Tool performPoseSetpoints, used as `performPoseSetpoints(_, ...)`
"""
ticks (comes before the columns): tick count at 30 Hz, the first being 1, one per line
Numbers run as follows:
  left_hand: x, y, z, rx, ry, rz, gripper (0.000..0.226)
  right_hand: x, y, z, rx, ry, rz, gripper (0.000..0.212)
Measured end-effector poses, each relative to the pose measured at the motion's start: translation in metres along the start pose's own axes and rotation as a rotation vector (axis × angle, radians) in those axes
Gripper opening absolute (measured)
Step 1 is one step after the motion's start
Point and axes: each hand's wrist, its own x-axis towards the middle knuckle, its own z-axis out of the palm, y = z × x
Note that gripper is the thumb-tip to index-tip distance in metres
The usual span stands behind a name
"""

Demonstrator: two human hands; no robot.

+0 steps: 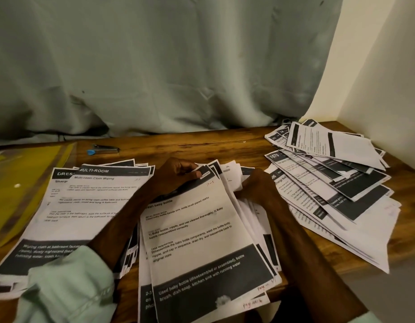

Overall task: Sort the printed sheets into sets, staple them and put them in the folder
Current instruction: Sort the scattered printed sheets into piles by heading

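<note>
Fingers [189,164] of left hand [176,176] pinch the top sheet [201,229] at its far edge, long axis near-to-far. Right hand [255,185] curls on the middle pile [250,220] at its right edge, likely gripping, fingertips hidden. Stapler [103,149] lies far-left, nearer the left hand.

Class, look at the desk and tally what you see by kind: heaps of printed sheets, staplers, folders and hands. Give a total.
Heaps of printed sheets: 3 (left, middle, right)
Stapler: 1
Yellow folder: 1
Hands: 2 (left, right), both gripping the middle heap
Total: 7
</note>
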Motion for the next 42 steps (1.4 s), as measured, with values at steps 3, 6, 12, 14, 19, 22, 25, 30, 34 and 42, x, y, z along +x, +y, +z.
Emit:
performPoseSetpoints(3, 0.001, -0.005, 0.000, 0.025, 0.008, 0.019, 0.010, 0.010, 0.008, 0.004, 0.012, -0.020, 0.012, 0.043)
performPoseSetpoints(6, 0.003, -0.009, 0.001, 0.038, 0.031, 0.020, 0.008, 0.018, 0.014, 0.007, 0.020, -0.042, 0.011, 0.026)
performPoseSetpoints(12, 0.008, -0.013, 0.004, 0.105, 0.119, 0.077, 0.012, 0.027, 0.012, -0.004, 0.073, 0.210, -0.070, 0.028)
performPoseSetpoints(14, 0.008, -0.014, 0.004, 0.151, 0.141, 0.108, 0.012, 0.028, 0.007, -0.013, 0.122, 0.305, -0.084, 0.024)
performPoseSetpoints(19, 0.006, -0.017, 0.007, 0.280, 0.214, 0.158, 0.012, 0.020, -0.009, -0.038, 0.154, 0.660, -0.189, 0.026)
performPoseSetpoints(22, 0.008, -0.020, 0.013, 0.396, 0.332, 0.270, 0.022, 0.017, -0.016, -0.052, 0.153, 0.799, -0.297, 0.030)
performPoseSetpoints(25, 0.016, -0.030, 0.008, 0.547, 0.387, 0.355, 0.036, 0.017, -0.020, -0.065, 0.122, 0.894, -0.335, 0.035)
performPoseSetpoints(30, 0.006, 0.002, 0.000, 0.331, 0.418, 0.430, 0.034, 0.018, -0.027, -0.096, 0.151, 1.079, -0.456, 0.030)
performPoseSetpoints(34, 0.004, 0.001, -0.004, 0.038, 0.477, 0.244, 0.026, 0.021, -0.033, -0.128, 0.267, 1.247, -0.553, 0.027)
performPoseSetpoints(42, 0.001, 0.008, -0.011, -0.566, 0.460, 0.246, 0.018, 0.037, -0.035, -0.124, 0.490, 1.226, -0.461, 0.028)
